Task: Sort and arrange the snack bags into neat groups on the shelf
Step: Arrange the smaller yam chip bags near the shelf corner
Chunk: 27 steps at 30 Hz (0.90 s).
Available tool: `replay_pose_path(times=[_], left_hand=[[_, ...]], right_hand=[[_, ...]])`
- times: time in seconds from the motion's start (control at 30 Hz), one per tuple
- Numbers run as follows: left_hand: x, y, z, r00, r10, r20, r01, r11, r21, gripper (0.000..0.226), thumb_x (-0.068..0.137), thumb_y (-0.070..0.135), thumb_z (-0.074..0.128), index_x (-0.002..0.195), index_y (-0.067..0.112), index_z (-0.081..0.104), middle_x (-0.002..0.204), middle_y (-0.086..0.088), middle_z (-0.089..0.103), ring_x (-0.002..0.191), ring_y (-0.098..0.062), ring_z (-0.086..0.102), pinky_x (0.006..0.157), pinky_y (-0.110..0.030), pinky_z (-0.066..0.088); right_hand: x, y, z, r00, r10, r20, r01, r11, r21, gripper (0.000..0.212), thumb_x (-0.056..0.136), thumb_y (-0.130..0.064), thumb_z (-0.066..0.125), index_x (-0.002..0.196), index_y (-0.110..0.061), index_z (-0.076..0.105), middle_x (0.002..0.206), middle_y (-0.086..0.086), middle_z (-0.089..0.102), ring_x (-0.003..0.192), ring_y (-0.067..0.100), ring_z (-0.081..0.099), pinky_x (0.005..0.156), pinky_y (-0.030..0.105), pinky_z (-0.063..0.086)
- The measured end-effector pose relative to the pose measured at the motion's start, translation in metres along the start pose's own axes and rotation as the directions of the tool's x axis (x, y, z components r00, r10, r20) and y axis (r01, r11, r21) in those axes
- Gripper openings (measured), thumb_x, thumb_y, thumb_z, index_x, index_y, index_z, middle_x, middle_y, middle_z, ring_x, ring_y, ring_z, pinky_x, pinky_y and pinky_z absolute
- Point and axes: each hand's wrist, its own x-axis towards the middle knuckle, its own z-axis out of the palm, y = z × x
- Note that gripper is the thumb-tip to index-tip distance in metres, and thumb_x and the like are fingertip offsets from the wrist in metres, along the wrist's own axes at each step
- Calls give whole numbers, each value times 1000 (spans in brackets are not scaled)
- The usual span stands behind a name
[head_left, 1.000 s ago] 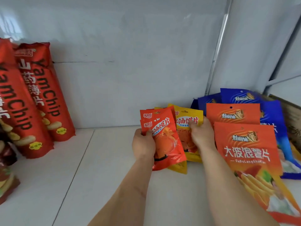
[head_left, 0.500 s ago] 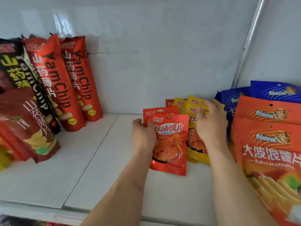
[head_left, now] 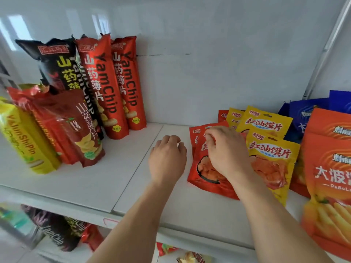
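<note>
Head view: your right hand (head_left: 226, 150) pinches the top of the red bag (head_left: 205, 175), which leans near the shelf's (head_left: 133, 168) right end against the yellow bags (head_left: 271, 156). If you tug sideways, that leaning row could topple into the orange bags (head_left: 330, 168). A half second ago your left hand (head_left: 168, 158) gripped this bag; now it hovers beside it, fingers loosely curled, holding nothing.

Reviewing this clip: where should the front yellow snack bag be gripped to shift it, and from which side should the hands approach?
Pinch the front yellow bag at its flat top seal, coming from above and in front. It leans back against another yellow bag, so the top edge is exposed. Its right side is crowded by the orange chip bags, and the right hand with the red bag sits at its left.
</note>
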Motion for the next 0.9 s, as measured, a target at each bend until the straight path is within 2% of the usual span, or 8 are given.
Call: replay_pose_path(times=[0.1, 0.27, 0.43, 0.6, 0.67, 0.77, 0.83, 0.9], left_hand=[[-2, -33, -12, 988, 131, -81, -123, 987, 102, 15, 89, 19, 62, 93, 11, 73, 91, -6, 73, 79, -33, 68, 66, -40, 53], [-4, -92, -55, 970, 210, -121, -192, 970, 149, 14, 87, 21, 61, 91, 13, 72, 91, -3, 73, 76, -29, 67, 64, -37, 52], [-3, -169, -109, 949, 237, -207, -204, 964, 168, 18, 91, 23, 55, 90, 13, 70, 94, -1, 71, 79, -28, 65, 67, -36, 50], [2, -240, -154, 906, 254, -337, -242, 967, 80, 21, 96, 23, 55, 95, 9, 71, 106, -5, 70, 96, -31, 63, 81, -42, 52], [2, -262, -165, 897, 199, -395, -201, 979, 37, 24, 94, 23, 58, 108, 7, 70, 119, -9, 66, 111, -34, 60, 94, -45, 49], [6, -291, -173, 897, 30, -441, -72, 994, -79, 42, 92, 30, 58, 128, 9, 55, 138, -16, 51, 127, -39, 49, 104, -51, 43], [10, -303, -176, 908, -112, -403, 34, 980, -196, 54, 91, 36, 57, 138, 14, 43, 148, -13, 37, 138, -33, 35, 110, -52, 37], [15, -308, -180, 918, -275, -285, 170, 923, -345, 66, 92, 38, 61, 148, 16, 33, 157, -7, 25, 147, -24, 20, 117, -49, 29]], right_hand=[[-3, -26, 7, 999, -33, 11, 33, 999, 16, 21, 98, -23, 52, 108, -16, 69, 110, 2, 70, 103, 27, 61, 89, 41, 47], [-5, -91, 27, 999, -51, 12, 50, 993, 108, 15, 96, -18, 55, 102, -14, 69, 100, 3, 71, 94, 30, 61, 81, 42, 49], [-16, -188, 53, 1000, -20, 6, 18, 962, 273, 24, 97, -20, 57, 119, -14, 66, 116, 1, 68, 108, 25, 60, 89, 33, 45], [-20, -276, 91, 997, 57, 43, -70, 873, 483, 46, 97, -38, 56, 139, -21, 50, 135, -4, 55, 126, 12, 49, 100, 25, 41], [-18, -300, 107, 993, 91, 70, -114, 825, 553, 57, 94, -42, 59, 145, -23, 41, 142, -5, 49, 132, 11, 44, 105, 34, 43], [-10, -325, 126, 985, 148, 92, -173, 774, 608, 75, 87, -47, 65, 150, -26, 29, 149, -3, 39, 139, 14, 37, 110, 44, 40], [-5, -334, 138, 977, 206, 57, -197, 770, 607, 86, 82, -49, 69, 151, -24, 24, 151, 3, 35, 140, 19, 35, 110, 48, 40], [-4, -339, 149, 966, 257, 30, -220, 754, 619, 97, 79, -51, 71, 154, -22, 16, 154, 5, 31, 142, 21, 33, 111, 49, 39]])
